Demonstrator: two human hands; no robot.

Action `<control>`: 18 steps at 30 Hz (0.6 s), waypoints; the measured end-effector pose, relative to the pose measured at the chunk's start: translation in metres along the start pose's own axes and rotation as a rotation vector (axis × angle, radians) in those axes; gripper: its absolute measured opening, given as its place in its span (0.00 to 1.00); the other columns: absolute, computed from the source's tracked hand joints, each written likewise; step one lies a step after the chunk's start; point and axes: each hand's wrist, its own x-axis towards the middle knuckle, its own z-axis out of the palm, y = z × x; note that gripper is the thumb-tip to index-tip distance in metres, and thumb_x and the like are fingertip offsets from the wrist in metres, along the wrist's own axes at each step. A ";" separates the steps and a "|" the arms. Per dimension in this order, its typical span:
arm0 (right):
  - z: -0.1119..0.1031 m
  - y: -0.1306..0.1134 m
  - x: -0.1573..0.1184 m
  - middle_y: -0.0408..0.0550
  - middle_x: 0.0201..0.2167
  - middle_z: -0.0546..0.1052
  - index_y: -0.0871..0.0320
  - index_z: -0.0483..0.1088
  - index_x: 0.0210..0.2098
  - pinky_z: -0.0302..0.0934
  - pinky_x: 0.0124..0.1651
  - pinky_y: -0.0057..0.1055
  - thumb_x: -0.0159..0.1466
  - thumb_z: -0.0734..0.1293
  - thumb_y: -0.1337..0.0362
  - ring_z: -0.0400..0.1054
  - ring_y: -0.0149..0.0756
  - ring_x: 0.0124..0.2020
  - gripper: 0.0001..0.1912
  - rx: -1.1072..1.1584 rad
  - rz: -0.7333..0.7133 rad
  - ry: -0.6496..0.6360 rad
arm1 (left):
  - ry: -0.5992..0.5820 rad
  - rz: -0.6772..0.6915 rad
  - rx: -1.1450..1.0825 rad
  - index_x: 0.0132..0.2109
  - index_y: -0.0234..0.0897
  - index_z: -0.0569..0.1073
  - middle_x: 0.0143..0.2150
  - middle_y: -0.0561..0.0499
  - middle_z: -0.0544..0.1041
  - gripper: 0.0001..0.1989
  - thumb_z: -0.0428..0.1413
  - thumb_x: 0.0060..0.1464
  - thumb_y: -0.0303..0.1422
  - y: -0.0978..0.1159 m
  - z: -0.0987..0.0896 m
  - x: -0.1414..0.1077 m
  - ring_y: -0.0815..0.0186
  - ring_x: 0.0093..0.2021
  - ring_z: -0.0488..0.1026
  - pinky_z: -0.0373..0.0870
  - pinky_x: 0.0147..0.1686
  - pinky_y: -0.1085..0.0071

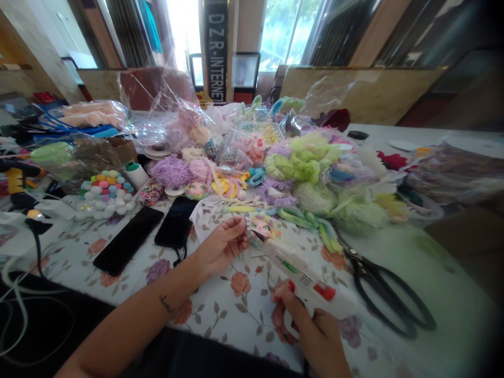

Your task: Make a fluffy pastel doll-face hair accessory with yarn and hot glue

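My right hand (303,320) is wrapped round the handle of a white glue gun (293,270) with a green label and a red part near its back. Its dark nozzle points up and left, close to a small doll-face piece (261,227) with green eyes and pastel trim. Beside that face, my left hand (226,244) is closed in a pinch at a small silvery beaded piece (248,221), partly hidden by the fingers. Behind both lie fuzzy yellow-green strands (301,218). To the right rest large black scissors (388,289).
Two black phones (128,240) (174,223) lie left of my hands on the floral tablecloth (220,310). A heap of bagged trims, green tulle (303,157) and purple fluff (171,171) spans the back. Pastel balls (106,191), a thread spool (136,175) and white cables (16,294) are at left.
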 end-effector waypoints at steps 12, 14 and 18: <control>0.003 -0.009 -0.004 0.41 0.14 0.68 0.58 0.69 0.26 0.53 0.16 0.24 0.56 0.68 0.44 0.57 0.27 0.13 0.22 -0.005 -0.041 -0.004 | 0.004 0.000 -0.025 0.33 0.34 0.71 0.23 0.56 0.69 0.14 0.69 0.42 0.29 0.000 -0.002 0.001 0.75 0.24 0.68 0.67 0.25 0.79; 0.004 -0.010 -0.004 0.41 0.13 0.68 0.58 0.69 0.26 0.52 0.16 0.24 0.57 0.68 0.44 0.57 0.27 0.13 0.22 0.001 -0.040 -0.015 | 0.007 -0.001 -0.034 0.33 0.34 0.71 0.23 0.56 0.69 0.15 0.69 0.41 0.29 0.000 -0.002 0.001 0.75 0.24 0.68 0.67 0.25 0.80; 0.002 -0.006 -0.002 0.41 0.14 0.68 0.59 0.69 0.27 0.52 0.17 0.24 0.57 0.68 0.45 0.57 0.27 0.14 0.21 0.002 -0.052 -0.030 | 0.018 -0.003 -0.044 0.32 0.34 0.71 0.23 0.56 0.69 0.15 0.70 0.40 0.29 0.001 0.000 0.001 0.75 0.24 0.69 0.68 0.24 0.80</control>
